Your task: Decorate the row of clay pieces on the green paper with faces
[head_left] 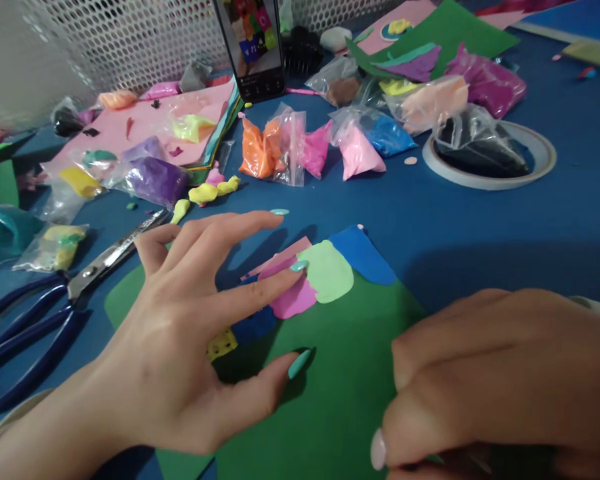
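Observation:
My left hand [190,333] hovers over a dark green sheet [350,373] with its fingers spread and nothing in them. Its fingertips reach flat clay patches stuck on the sheet: a magenta one [295,300], a light green one [330,270] and a blue one [363,253]. A small yellow dotted piece [223,343] lies under the palm. My right hand [500,380] is curled at the lower right, fingers pressed together near the sheet's bottom edge. What they pinch is hidden.
Blue-handled scissors [55,300] lie at left. Bags of coloured clay [280,150] crowd the back, with pink paper [145,127], a tape roll [490,177], a standing phone [253,47] and a mesh wall [130,40].

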